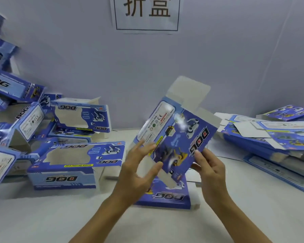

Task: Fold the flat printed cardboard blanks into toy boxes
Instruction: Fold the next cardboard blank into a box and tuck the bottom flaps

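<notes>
A blue printed "DOG" cardboard blank is held tilted above the table, partly opened into a sleeve, with its grey end flaps sticking up at the top. My right hand pinches its lower right edge between thumb and fingers. My left hand is at its lower left side with fingers spread, the fingertips touching the white label panel and the thumb near the lower flap. Another flat blank lies on the table right under the held one.
Several folded window boxes are piled at the left, reaching up the wall. A stack of flat blanks lies at the right. A paper sign hangs on the grey wall. The white table runs toward me.
</notes>
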